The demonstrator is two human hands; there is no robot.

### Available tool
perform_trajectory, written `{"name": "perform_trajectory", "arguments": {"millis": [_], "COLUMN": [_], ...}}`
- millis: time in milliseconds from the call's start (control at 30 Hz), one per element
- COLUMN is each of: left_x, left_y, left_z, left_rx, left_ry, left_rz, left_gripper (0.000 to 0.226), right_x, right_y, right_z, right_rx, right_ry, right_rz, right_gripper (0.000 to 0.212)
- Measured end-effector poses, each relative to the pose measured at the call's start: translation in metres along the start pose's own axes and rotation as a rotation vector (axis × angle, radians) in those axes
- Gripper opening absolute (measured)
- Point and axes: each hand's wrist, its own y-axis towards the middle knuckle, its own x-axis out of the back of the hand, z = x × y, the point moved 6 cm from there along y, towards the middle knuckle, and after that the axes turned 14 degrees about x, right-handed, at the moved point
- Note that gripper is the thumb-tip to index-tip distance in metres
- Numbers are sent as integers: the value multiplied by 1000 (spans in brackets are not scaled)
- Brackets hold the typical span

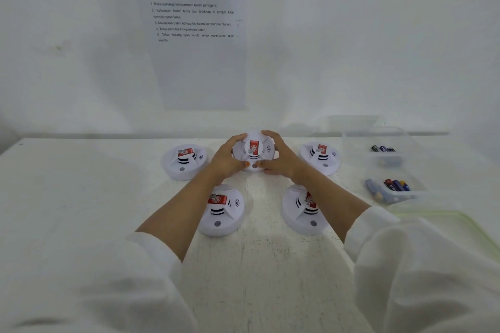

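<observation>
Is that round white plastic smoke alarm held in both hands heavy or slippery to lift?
Probably stiff and light: the round white plastic smoke alarm looks like a hollow moulded shell. Its smooth dome may be slippery; the left hand and right hand cup opposite sides.

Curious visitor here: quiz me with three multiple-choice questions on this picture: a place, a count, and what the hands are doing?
1. Where is the clear box of batteries? A) at the left B) at the right C) on the wall
2. How many white smoke alarms lie on the table? A) three B) five C) seven
3. What are the hands doing? A) both grip the middle far alarm B) both lie flat C) one holds a battery
Answers: 1 B, it stands at the table's right edge. 2 B, three far, two near. 3 A, left hand and right hand curl round its sides.
</observation>
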Motion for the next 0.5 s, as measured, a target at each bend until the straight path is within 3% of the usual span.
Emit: {"name": "perform_trajectory", "arguments": {"millis": [133,500], "left_x": [0,-1], "left_y": [0,0], "left_z": [0,-1], "left_rx": [10,28], "left_ry": [-4,-9], "left_rz": [12,21], "left_gripper": [69,68], "right_x": [5,4], "right_y": [-5,-2], "right_z": [-4,-1], "right_rx": [-54,-63], "right_ry": [133,137], "right_rz": [-5,19], "right_gripper": [51,45]}}
